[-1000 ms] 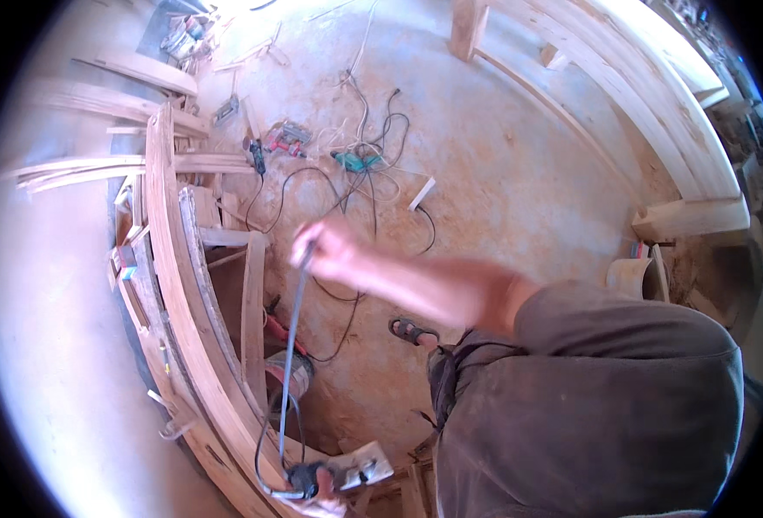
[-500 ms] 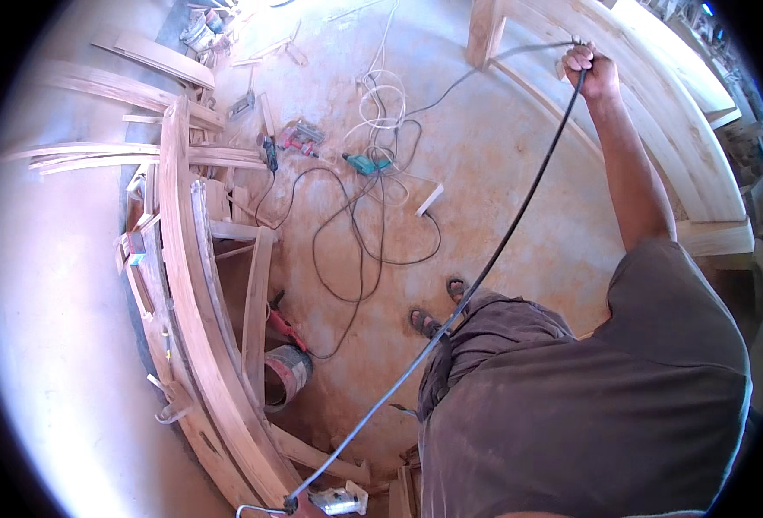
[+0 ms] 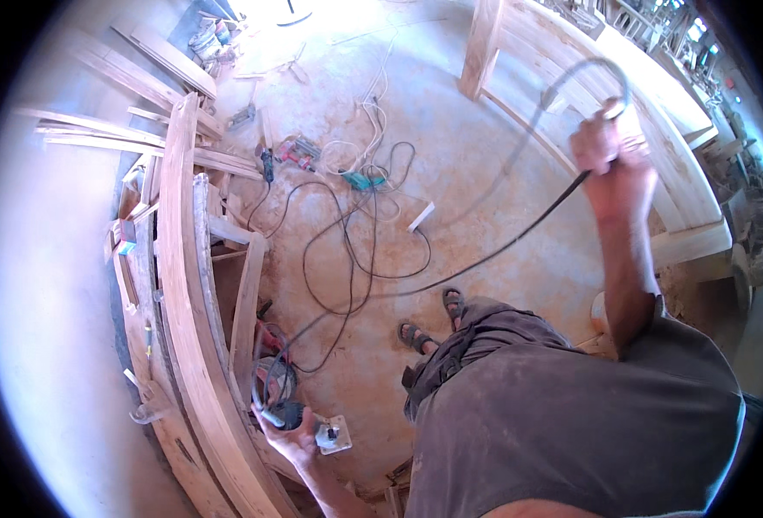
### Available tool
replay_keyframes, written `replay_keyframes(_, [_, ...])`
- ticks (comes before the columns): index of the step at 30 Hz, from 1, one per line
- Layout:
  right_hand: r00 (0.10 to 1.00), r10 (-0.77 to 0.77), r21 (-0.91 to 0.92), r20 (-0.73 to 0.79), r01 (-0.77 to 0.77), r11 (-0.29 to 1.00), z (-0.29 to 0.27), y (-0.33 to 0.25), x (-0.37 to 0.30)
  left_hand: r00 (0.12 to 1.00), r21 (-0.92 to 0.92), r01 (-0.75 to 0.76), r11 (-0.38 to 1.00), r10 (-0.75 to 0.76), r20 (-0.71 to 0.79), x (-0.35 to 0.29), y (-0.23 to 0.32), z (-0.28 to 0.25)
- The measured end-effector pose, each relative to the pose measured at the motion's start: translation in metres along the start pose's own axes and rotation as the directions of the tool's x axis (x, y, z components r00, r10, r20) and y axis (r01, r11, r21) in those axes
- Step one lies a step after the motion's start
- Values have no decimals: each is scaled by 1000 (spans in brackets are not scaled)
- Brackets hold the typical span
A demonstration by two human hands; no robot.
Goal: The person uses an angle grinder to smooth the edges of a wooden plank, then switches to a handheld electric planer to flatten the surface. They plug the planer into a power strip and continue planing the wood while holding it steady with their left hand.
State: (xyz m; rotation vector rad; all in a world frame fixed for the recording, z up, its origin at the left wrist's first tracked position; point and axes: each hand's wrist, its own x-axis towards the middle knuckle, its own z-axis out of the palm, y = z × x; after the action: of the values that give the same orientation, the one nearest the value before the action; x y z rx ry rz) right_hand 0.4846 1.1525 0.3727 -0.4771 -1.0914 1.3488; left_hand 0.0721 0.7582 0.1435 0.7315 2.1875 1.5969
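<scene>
My left hand (image 3: 293, 442), at the lower left beside the long timber, is closed around a trim router (image 3: 331, 433) with a dark cap and a pale square base. A black power cord (image 3: 502, 246) leaves the router's cap and sags across the floor toward the right. My right hand (image 3: 613, 155), raised at the upper right and a little blurred, grips this cord. Above the fist the cord bends into a loop, and its loose end trails blurred toward the floor.
Long wooden beams (image 3: 178, 259) line the left side. A wooden frame (image 3: 679, 190) stands at the right. Tangled cords, a teal power tool (image 3: 364, 180) and a red power tool (image 3: 297, 154) lie on the floor. A bucket (image 3: 276, 377) sits near the router.
My left hand and the router have come up into view from the lower edge. My right hand has moved down and slightly right; the taut cord now hangs slack, with a loop above the fist.
</scene>
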Motion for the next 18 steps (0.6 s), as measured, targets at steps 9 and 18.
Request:
replay_keyframes(9, [602,649,532,465,-776,338,138,228,-132,802,-4,-207,978,171,573,17,91,64])
replay_keyframes(18, [448,761,491,470,-849,196,201,253,-140,778,-448,175,877,156,609,0,112,95])
